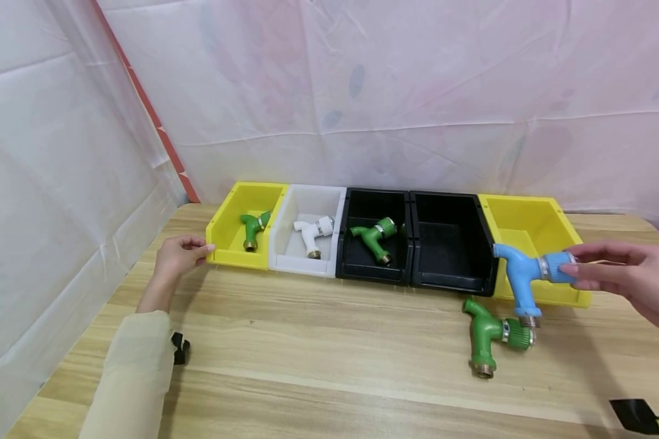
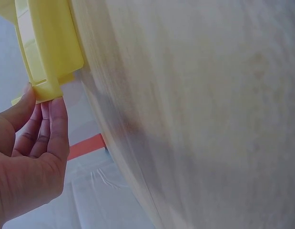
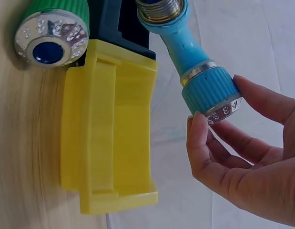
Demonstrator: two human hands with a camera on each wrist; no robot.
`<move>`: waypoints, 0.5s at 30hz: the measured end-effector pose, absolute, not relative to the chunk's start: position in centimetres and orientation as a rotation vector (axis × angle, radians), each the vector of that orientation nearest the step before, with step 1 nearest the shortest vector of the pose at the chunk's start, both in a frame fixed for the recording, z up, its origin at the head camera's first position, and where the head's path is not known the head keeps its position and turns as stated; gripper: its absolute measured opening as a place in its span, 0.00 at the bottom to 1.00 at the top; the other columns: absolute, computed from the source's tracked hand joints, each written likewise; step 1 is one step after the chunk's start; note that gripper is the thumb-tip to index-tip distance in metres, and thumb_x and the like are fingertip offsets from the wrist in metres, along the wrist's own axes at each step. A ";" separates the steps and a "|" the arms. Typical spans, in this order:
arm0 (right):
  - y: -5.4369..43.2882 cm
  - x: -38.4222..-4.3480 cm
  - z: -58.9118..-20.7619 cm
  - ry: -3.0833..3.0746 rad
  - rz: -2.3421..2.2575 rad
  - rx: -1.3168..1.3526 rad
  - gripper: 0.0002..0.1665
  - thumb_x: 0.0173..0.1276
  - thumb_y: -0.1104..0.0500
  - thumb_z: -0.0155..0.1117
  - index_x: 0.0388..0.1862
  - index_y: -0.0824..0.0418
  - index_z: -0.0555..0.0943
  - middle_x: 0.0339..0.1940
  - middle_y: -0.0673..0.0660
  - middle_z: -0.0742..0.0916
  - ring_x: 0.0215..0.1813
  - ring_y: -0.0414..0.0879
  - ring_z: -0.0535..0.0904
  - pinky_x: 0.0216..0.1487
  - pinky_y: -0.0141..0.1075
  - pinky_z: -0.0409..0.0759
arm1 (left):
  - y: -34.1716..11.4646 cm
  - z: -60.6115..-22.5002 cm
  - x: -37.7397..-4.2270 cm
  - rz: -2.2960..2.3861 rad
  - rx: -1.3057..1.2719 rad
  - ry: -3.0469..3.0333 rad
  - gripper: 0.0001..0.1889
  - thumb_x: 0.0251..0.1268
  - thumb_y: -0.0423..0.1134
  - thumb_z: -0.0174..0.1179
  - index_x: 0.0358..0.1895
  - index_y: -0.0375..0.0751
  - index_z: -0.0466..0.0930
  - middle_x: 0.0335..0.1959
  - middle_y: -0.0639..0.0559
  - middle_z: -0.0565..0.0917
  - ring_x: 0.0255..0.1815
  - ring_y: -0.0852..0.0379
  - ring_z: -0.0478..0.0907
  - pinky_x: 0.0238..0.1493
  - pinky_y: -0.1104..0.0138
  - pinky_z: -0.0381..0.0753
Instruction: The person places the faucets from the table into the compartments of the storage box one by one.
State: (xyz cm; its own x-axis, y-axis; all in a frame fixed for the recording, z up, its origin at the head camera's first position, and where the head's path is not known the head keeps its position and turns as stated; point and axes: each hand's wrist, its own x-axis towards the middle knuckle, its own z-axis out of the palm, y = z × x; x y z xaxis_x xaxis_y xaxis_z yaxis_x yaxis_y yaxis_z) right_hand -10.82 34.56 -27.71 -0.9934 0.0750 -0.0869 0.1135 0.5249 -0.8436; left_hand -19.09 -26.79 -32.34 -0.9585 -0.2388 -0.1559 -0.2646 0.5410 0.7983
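Observation:
My right hand (image 1: 631, 277) pinches a blue faucet (image 1: 522, 274) by its ribbed knob, holding it up in front of the right yellow bin (image 1: 532, 213). In the right wrist view, thumb and fingertips meet the knob's silver-ringed end. Below it on the table lies a green faucet (image 1: 486, 335), its threaded end toward me. At the other end of the row, my left hand (image 1: 181, 259) pinches the front corner of the left yellow bin (image 1: 225, 244); the left wrist view shows the thumb on one side of the rim and fingers on the other.
Between the yellow bins stand a white bin (image 1: 285, 244) with a white faucet (image 1: 311, 235), a black bin (image 1: 357, 262) with a green faucet (image 1: 376, 238), and a bare black bin (image 1: 447, 244). Another green faucet (image 1: 251, 230) lies in the left yellow bin. Black objects lie near the left forearm and lower right.

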 end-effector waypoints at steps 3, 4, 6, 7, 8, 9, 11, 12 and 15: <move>34.3 -11.2 -27.6 2.719 -1.485 0.181 0.13 0.61 0.59 0.65 0.30 0.37 0.77 0.29 0.36 0.80 0.28 0.37 0.79 0.28 0.25 0.78 | -26.8 -32.4 -19.0 1.416 -0.451 2.732 0.20 0.61 0.41 0.59 0.48 0.27 0.72 0.35 0.46 0.74 0.30 0.62 0.74 0.41 0.67 0.80; 34.1 -11.3 -27.6 2.737 -1.460 0.177 0.12 0.61 0.58 0.65 0.31 0.37 0.76 0.29 0.36 0.79 0.28 0.37 0.79 0.28 0.25 0.78 | -26.8 -32.4 -19.0 1.412 -0.451 2.734 0.20 0.61 0.41 0.59 0.48 0.27 0.72 0.35 0.46 0.74 0.30 0.62 0.74 0.41 0.67 0.80; 33.9 -11.6 -27.6 2.755 -1.437 0.158 0.10 0.62 0.58 0.64 0.33 0.40 0.75 0.29 0.35 0.78 0.28 0.37 0.79 0.28 0.24 0.78 | -26.8 -32.4 -19.0 1.410 -0.454 2.735 0.20 0.61 0.41 0.59 0.49 0.27 0.72 0.35 0.46 0.74 0.30 0.62 0.74 0.41 0.66 0.80; 33.8 -11.7 -27.7 2.750 -1.449 0.144 0.10 0.62 0.58 0.63 0.33 0.40 0.75 0.30 0.35 0.78 0.28 0.37 0.79 0.28 0.25 0.78 | -26.8 -32.4 -19.0 1.412 -0.455 2.736 0.20 0.61 0.41 0.59 0.49 0.27 0.72 0.35 0.46 0.74 0.29 0.62 0.74 0.41 0.66 0.80; 33.8 -11.7 -27.7 2.748 -1.453 0.140 0.10 0.63 0.59 0.63 0.33 0.41 0.75 0.30 0.35 0.78 0.28 0.38 0.79 0.29 0.25 0.78 | -26.8 -32.4 -19.0 1.410 -0.455 2.737 0.20 0.62 0.41 0.59 0.49 0.27 0.72 0.35 0.46 0.74 0.29 0.62 0.74 0.41 0.66 0.80; 33.7 -11.8 -27.7 2.758 -1.439 0.131 0.09 0.63 0.58 0.62 0.35 0.43 0.75 0.30 0.35 0.78 0.29 0.37 0.80 0.29 0.25 0.78 | -26.8 -32.4 -19.0 1.413 -0.456 2.735 0.20 0.62 0.41 0.59 0.49 0.27 0.72 0.35 0.46 0.74 0.29 0.62 0.74 0.41 0.66 0.80; 33.5 -11.9 -27.8 2.771 -1.404 0.118 0.08 0.64 0.58 0.61 0.42 0.52 0.76 0.30 0.34 0.77 0.29 0.37 0.80 0.29 0.25 0.78 | -26.8 -32.4 -19.0 1.423 -0.456 2.732 0.20 0.61 0.41 0.59 0.48 0.27 0.72 0.35 0.46 0.74 0.30 0.63 0.74 0.41 0.67 0.80; 33.4 -11.9 -27.8 2.774 -1.388 0.116 0.11 0.65 0.58 0.60 0.46 0.56 0.76 0.31 0.33 0.77 0.30 0.36 0.80 0.29 0.25 0.78 | -26.8 -32.4 -19.1 1.427 -0.457 2.731 0.20 0.61 0.41 0.59 0.48 0.27 0.72 0.35 0.46 0.74 0.30 0.63 0.74 0.41 0.67 0.80; 32.9 -12.1 -27.7 2.800 -1.283 0.113 0.28 0.65 0.54 0.59 0.56 0.72 0.67 0.32 0.32 0.75 0.31 0.35 0.80 0.30 0.24 0.78 | -26.7 -32.4 -19.1 1.433 -0.458 2.731 0.19 0.61 0.40 0.59 0.48 0.27 0.72 0.35 0.46 0.74 0.30 0.62 0.74 0.41 0.67 0.80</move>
State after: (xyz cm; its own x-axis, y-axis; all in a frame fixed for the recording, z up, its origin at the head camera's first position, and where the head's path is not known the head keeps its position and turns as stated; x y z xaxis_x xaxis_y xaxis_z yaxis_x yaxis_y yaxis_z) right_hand -12.09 32.92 -27.70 -0.9955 0.0421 -0.0846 0.0916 0.6509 -0.7536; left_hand -19.08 -26.75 -32.38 -0.9565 -0.2463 -0.1561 -0.2684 0.5345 0.8014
